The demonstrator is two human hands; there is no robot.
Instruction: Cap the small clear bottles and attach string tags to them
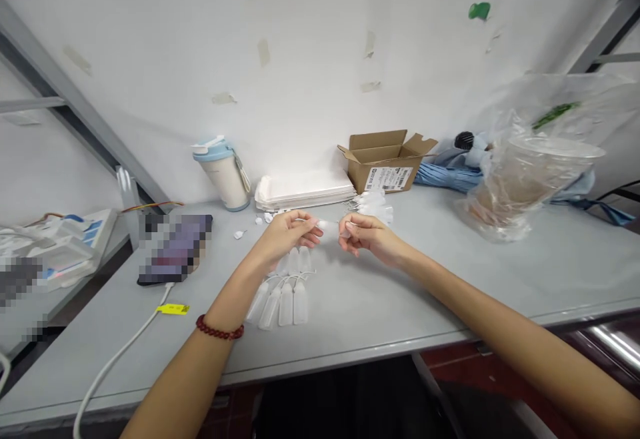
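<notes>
Over the middle of the table, my left hand [295,229] is closed, pinching a small white piece [326,225] that sticks out toward the right. Close beside it, my right hand [367,233] is closed in a pinch; a thin line runs from the white piece to its fingertips, and what they hold is mostly covered. Below my left hand lie several translucent white tags [285,305] with looped cords, set side by side in two rows. More such tags [375,207] lie in a pile behind my right hand. Small white pieces [239,233] are scattered left of my left hand.
Along the wall stand a cream tumbler [223,175], a stack of white packets [305,189] and an open cardboard box [385,162]. At right is a plastic-wrapped tub [530,179] near blue fabric [445,175]. A phone [177,249] with a white cable [125,352] lies left.
</notes>
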